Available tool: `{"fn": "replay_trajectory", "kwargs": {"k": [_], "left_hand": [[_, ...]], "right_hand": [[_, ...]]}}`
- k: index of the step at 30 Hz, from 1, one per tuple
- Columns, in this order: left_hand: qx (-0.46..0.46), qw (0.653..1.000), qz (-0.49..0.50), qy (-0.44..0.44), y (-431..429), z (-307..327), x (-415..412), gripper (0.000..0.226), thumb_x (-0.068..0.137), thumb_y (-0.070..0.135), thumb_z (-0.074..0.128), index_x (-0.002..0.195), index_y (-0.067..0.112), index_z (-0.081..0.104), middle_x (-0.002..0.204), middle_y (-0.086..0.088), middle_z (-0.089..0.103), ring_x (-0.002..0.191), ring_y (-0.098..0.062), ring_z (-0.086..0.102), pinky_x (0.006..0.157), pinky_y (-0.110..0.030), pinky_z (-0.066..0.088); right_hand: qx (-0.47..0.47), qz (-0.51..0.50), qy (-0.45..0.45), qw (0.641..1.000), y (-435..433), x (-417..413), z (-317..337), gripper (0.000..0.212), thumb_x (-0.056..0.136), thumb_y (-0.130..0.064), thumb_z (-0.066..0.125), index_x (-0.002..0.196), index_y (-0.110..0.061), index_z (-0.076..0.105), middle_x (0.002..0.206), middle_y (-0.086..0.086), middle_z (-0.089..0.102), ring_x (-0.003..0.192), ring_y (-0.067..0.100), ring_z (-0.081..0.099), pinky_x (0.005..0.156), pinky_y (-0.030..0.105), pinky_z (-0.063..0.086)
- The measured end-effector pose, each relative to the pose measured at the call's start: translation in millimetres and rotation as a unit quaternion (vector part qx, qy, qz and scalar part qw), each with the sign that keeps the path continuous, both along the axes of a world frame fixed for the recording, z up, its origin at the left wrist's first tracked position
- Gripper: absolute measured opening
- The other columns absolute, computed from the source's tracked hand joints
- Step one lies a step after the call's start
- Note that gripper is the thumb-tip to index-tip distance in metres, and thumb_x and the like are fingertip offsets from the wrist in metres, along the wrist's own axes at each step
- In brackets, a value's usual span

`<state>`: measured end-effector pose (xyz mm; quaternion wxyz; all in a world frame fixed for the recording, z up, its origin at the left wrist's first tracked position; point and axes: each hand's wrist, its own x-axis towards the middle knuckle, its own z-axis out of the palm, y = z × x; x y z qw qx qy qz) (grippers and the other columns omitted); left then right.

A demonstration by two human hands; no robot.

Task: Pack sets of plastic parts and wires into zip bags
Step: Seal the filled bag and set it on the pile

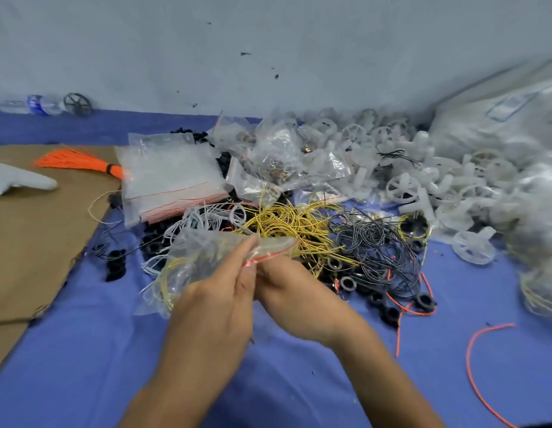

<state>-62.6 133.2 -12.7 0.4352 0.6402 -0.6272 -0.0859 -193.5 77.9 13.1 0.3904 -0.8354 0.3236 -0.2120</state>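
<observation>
Clear zip bag (203, 257) with a red seal strip, held near centre above the blue cloth (83, 366), contains yellow and white wires. Left hand (213, 307) and right hand (295, 299) pinch its strip. Far left: pack of clear bags (172, 180).

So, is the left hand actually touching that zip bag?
Touching. The head view shows the left hand pinching the zip bag at its red seal strip.
</observation>
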Motion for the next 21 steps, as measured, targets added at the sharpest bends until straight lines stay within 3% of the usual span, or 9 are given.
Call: {"fn": "replay_trajectory", "kwargs": {"k": [3, 5, 6, 8, 10, 15, 18, 21], "left_hand": [[0.016, 1.000, 0.009, 0.016, -5.5, 0.7, -4.7, 0.044, 0.095, 0.044, 0.039, 0.137, 0.041, 0.051, 0.081, 0.004, 0.071, 0.072, -0.013, 0.059, 0.068, -0.041, 0.049], [0.026, 0.999, 0.008, 0.021, -6.2, 0.5, -6.9, 0.044, 0.094, 0.044, 0.040, 0.136, 0.040, 0.054, 0.060, 0.007, 0.057, 0.059, -0.016, 0.052, 0.058, -0.040, 0.046], [0.029, 0.999, 0.007, 0.021, -6.0, -0.1, -7.9, 0.044, 0.094, 0.043, 0.041, 0.135, 0.039, 0.056, 0.053, 0.009, 0.050, 0.054, -0.014, 0.049, 0.055, -0.039, 0.043], [0.034, 0.999, 0.007, 0.026, -5.6, -0.7, -8.8, 0.045, 0.094, 0.041, 0.041, 0.135, 0.036, 0.057, 0.049, 0.010, 0.046, 0.052, -0.013, 0.045, 0.054, -0.036, 0.038], [0.039, 0.999, 0.009, 0.026, -4.5, -0.1, -9.5, 0.045, 0.093, 0.041, 0.041, 0.135, 0.036, 0.057, 0.049, 0.010, 0.047, 0.052, -0.012, 0.044, 0.053, -0.035, 0.035], [0.048, 0.998, 0.009, 0.036, -2.7, 3.4, -9.6, 0.043, 0.095, 0.042, 0.041, 0.135, 0.037, 0.057, 0.055, 0.010, 0.051, 0.059, -0.012, 0.048, 0.054, -0.031, 0.038], [0.050, 0.998, 0.009, 0.038, -1.2, 4.7, -9.2, 0.043, 0.095, 0.042, 0.041, 0.135, 0.038, 0.056, 0.055, 0.012, 0.050, 0.058, -0.009, 0.048, 0.054, -0.023, 0.034], [0.052, 0.998, 0.006, 0.037, -0.2, 4.9, -7.9, 0.044, 0.095, 0.044, 0.039, 0.135, 0.039, 0.056, 0.058, 0.020, 0.052, 0.052, -0.008, 0.044, 0.050, -0.021, 0.028]], "right_hand": [[-0.058, -0.018, 0.040, 0.997, 4.2, -57.0, -1.9, 0.019, 0.094, -0.030, 0.051, 0.111, -0.036, 0.058, 0.098, -0.019, 0.066, 0.089, 0.003, 0.062, 0.074, 0.021, 0.048], [-0.108, -0.111, 0.086, 0.984, -1.2, -91.8, -10.7, 0.016, 0.094, -0.032, 0.055, 0.108, -0.039, 0.061, 0.094, -0.022, 0.065, 0.083, 0.000, 0.061, 0.069, 0.014, 0.045], [-0.129, -0.161, 0.120, 0.971, -9.7, -104.9, -20.0, 0.014, 0.095, -0.031, 0.056, 0.105, -0.038, 0.062, 0.093, -0.019, 0.063, 0.084, 0.001, 0.059, 0.070, 0.015, 0.045], [-0.149, -0.241, 0.248, 0.926, -26.6, -122.6, -37.6, 0.016, 0.097, -0.032, 0.054, 0.107, -0.039, 0.063, 0.097, -0.014, 0.057, 0.095, 0.008, 0.056, 0.076, 0.031, 0.049], [-0.142, -0.253, 0.321, 0.902, -38.0, -127.5, -59.6, 0.021, 0.097, -0.036, 0.051, 0.114, -0.041, 0.061, 0.102, -0.011, 0.051, 0.106, 0.016, 0.051, 0.075, 0.034, 0.048], [-0.144, -0.246, 0.313, 0.906, -49.3, -116.3, -84.5, 0.018, 0.094, -0.038, 0.053, 0.109, -0.040, 0.061, 0.095, -0.014, 0.048, 0.106, 0.018, 0.049, 0.065, 0.030, 0.038], [-0.153, -0.230, 0.337, 0.900, -51.2, -113.4, -81.5, 0.014, 0.095, -0.037, 0.052, 0.105, -0.037, 0.062, 0.098, -0.012, 0.052, 0.106, 0.019, 0.049, 0.069, 0.031, 0.042], [-0.148, -0.194, 0.289, 0.926, -39.6, -118.2, -57.3, 0.006, 0.094, -0.038, 0.055, 0.096, -0.038, 0.061, 0.086, -0.014, 0.057, 0.088, 0.008, 0.054, 0.068, 0.029, 0.045]]}}
